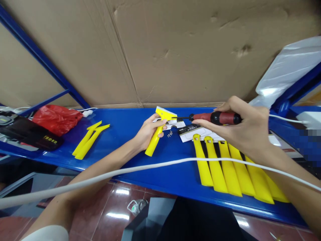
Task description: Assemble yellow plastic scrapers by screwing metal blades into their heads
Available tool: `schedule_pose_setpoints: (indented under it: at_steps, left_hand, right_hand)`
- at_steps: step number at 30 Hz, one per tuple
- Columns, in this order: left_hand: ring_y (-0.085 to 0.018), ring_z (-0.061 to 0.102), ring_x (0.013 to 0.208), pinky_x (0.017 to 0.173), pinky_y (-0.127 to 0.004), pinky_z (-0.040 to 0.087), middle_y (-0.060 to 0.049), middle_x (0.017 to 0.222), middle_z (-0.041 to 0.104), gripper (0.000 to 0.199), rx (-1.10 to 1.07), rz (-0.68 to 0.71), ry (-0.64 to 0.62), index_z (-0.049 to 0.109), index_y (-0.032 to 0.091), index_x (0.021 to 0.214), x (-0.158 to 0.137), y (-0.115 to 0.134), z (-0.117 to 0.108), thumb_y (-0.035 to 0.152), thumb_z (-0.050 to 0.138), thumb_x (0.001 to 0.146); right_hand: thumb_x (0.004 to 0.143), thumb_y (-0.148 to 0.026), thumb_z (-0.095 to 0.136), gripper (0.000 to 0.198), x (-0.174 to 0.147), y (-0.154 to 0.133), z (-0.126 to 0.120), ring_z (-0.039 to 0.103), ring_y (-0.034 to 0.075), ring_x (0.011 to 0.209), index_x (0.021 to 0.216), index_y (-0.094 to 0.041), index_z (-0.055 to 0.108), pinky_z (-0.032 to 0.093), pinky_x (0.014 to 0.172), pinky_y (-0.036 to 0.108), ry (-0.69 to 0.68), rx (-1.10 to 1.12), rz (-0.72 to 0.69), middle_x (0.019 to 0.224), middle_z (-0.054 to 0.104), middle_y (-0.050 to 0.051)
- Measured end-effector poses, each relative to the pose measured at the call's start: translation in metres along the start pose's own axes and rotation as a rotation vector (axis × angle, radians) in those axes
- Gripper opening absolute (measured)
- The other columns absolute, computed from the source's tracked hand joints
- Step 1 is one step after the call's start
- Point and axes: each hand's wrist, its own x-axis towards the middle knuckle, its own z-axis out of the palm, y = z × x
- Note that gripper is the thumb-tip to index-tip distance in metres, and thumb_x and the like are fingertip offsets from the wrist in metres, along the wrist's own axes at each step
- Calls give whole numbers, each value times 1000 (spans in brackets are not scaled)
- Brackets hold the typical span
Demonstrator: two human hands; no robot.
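at the centre of our view, we hold a yellow tool (154, 140) over the blue bench (175, 179). our left hand (145, 134) curls its thumb and fingers around the tool's neck; our right hand (250, 129), coming in from three o'clock, pinches a red-and-black screwdriver (203, 116) between thumb and forefinger, its shaft aimed towards nine o'clock at the tool's head.

we judge that a slanted push could make the tip skid off and jab our left fingers, as they sit so near it. a slack left grip could let the tool twist. the small metal bits (170, 134), at five o'clock from the head, could scatter if a knuckle brushes them. the white cord (175, 162), crossing our view from eight to four o'clock, could snag a forearm if it hangs close. a dropped elbow could knock the row of yellow handles (227, 170), at four o'clock, off the near edge.

we cannot tell whether the tip sits in a screw. our right hand's other fingers are hidden, our right forearm covers some handles, and the printed cards (187, 134) are partly covered, their print too small to read.
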Motion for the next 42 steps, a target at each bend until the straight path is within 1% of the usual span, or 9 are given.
schedule_pose_setpoints:
  at_steps: [5,10,12,17,20,26,34,38,42]
  left_hand:
    - [-9,63,69,46,-18,42,-6,105,72,43,27,31,5,65,17,117,1,1,-1,13,93,85]
    - [-10,63,70,48,-19,43,-5,101,72,45,65,49,12,66,17,117,2,0,-2,15,95,83]
    - [-10,64,70,48,-19,44,-6,101,72,43,76,67,11,66,17,116,3,0,-3,16,95,83]
    - [-10,66,71,47,-19,44,-6,103,72,40,66,93,16,68,17,114,4,2,-4,15,94,83]
    - [-11,67,72,47,-19,43,-6,105,72,40,48,109,15,70,18,115,4,6,-4,15,95,83]
    - [-11,68,72,46,-19,44,-5,105,72,44,15,135,16,69,18,116,5,11,-5,15,95,81]
    - [-11,70,74,49,-19,47,-2,101,72,49,31,169,11,69,20,118,11,14,-13,23,99,80]
    - [-12,71,74,46,-19,46,-2,105,74,50,4,203,4,68,20,117,10,22,-12,23,99,79]
    - [-12,70,70,46,-20,47,-1,102,73,50,-6,226,-27,67,21,116,7,26,-9,24,100,78]
  right_hand:
    - [93,-67,89,38,1,-4,1,70,31,67,94,-34,69,52,62,52,15,36,22,81,75,6]
    - [90,-57,94,50,2,-4,4,83,38,88,129,-39,69,63,70,53,-49,134,-11,101,83,5]
    - [92,-53,92,50,3,-2,4,85,38,93,133,-39,68,65,73,52,-68,153,-52,105,84,4]
    - [97,-46,87,24,4,4,4,77,27,69,111,-30,77,59,63,44,-79,121,-121,95,86,4]
    - [99,-51,85,22,6,4,2,70,23,60,102,-29,82,55,58,43,-83,115,-81,84,85,2]
    - [98,-55,84,27,11,8,-4,73,26,67,104,-29,89,57,62,44,-174,133,2,97,89,4]
    - [100,-57,78,33,13,22,2,65,23,58,109,-28,89,45,56,39,-310,38,41,85,86,4]
    - [98,-49,75,26,10,29,12,77,30,79,111,-28,83,46,62,39,-394,-34,3,104,87,7]
    - [94,-36,67,11,5,31,23,68,27,78,97,-26,66,41,64,38,-427,-57,6,101,76,9]
